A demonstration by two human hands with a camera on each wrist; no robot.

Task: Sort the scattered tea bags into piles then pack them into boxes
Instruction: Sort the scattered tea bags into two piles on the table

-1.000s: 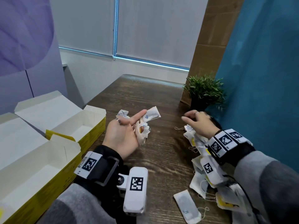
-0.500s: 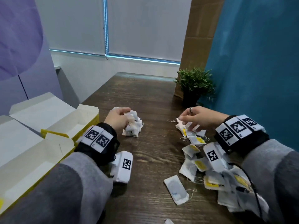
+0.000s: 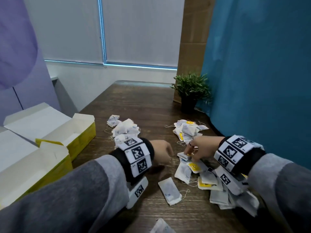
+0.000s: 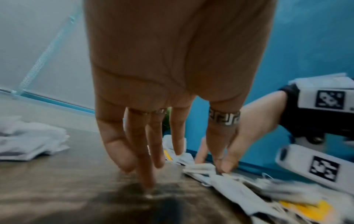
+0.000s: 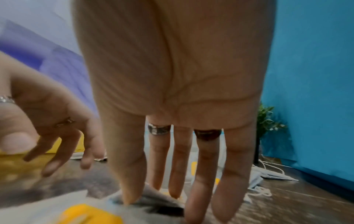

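Several white tea bags lie on the dark wooden table (image 3: pixel 148 105). One pile (image 3: pixel 125 130) with blue marks sits at centre left, a mixed pile (image 3: pixel 188 129) lies farther right, and a bigger heap (image 3: pixel 208 180) with yellow tags is under my right wrist. My right hand (image 3: pixel 190 155) points down and pinches a tea bag (image 3: pixel 182 155) at the heap's near-left edge; in the right wrist view the thumb and fingers (image 5: pixel 162 201) close on that bag (image 5: pixel 153 195). My left hand (image 3: pixel 169 155) hangs empty just left of it, one fingertip (image 4: pixel 147 184) touching the wood.
Two open yellow and white boxes stand at the left, a near one (image 3: pixel 33 167) and a farther one (image 3: pixel 75 137). A single tea bag (image 3: pixel 170 190) lies between my forearms. A potted plant (image 3: pixel 190 91) stands by the blue wall at the back right.
My left hand has let go of its bundle of bags, which now lies as the left pile, and moved right and nearer. My right hand drew back from the far pile to the near heap.
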